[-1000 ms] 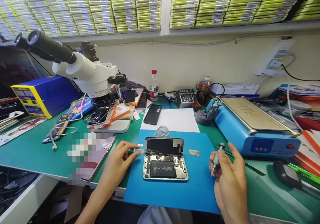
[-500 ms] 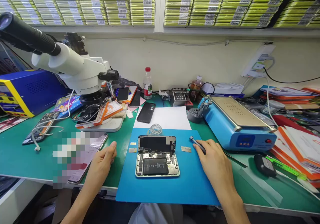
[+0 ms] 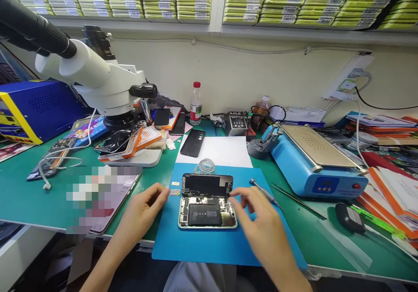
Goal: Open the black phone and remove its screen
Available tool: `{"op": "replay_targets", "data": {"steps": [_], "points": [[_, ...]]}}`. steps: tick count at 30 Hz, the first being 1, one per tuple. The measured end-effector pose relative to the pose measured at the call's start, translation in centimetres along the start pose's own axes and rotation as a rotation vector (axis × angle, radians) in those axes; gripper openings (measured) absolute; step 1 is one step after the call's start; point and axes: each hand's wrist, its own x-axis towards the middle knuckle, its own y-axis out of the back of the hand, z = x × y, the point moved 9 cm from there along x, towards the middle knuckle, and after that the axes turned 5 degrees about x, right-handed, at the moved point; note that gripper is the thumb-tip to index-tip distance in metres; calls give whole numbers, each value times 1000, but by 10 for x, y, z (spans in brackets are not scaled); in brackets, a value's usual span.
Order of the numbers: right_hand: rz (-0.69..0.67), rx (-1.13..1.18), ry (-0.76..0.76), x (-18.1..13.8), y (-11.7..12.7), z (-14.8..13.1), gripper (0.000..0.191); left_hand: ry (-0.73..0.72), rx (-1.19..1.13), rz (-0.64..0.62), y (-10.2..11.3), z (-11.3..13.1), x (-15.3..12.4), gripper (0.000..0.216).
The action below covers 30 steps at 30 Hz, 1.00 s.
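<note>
An opened smartphone (image 3: 208, 227) lies on the blue mat (image 3: 196, 246), its battery (image 3: 204, 215) and inner parts bare. Its dark screen (image 3: 207, 185) is tilted up at the far edge. My right hand (image 3: 261, 222) has thumb and index fingertips close together at the phone's right side, by the screen's lower corner. My left hand (image 3: 146, 209) is closed in a pinch at the outer end of a small silver plate (image 3: 175, 192); the exact contact is unclear. Beyond that plate lies a small pale card (image 3: 175, 183). A screwdriver (image 3: 266, 192) rests right of the phone.
Behind the phone sits a clear round jar (image 3: 206, 166). Tweezers (image 3: 298, 201) and a blue heating plate machine (image 3: 313, 170) stand to the right. A microscope (image 3: 94, 74) and another phone (image 3: 122, 187) are on the left. A black phone (image 3: 192, 143) lies on white paper (image 3: 225, 150).
My right hand has let go of the screwdriver, leaving it on the mat, and moved left to the phone. The left hand has moved right to the silver plate. The view shifted slightly.
</note>
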Motion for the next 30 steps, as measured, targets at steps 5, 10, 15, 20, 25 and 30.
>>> {"op": "replay_targets", "data": {"steps": [5, 10, 15, 20, 25, 30], "points": [[-284, -162, 57, -4, -64, -43, 17, -213, 138, -142, -15, 23, -5, 26], [-306, -239, 35, 5, -73, -39, 20, -364, 246, -135, -20, 36, -9, 20], [-321, -290, 65, 9, -74, -43, 21, -400, 286, -124, -21, 37, -10, 20], [-284, -430, 130, 7, -77, -51, 21, -411, 305, -124, -21, 40, -10, 19], [-237, -478, 144, 4, -79, -53, 22, -406, 300, -123, -22, 41, -10, 18], [-239, -468, 138, 6, -79, -53, 22, -402, 312, -141, -23, 40, -10, 18]]}}
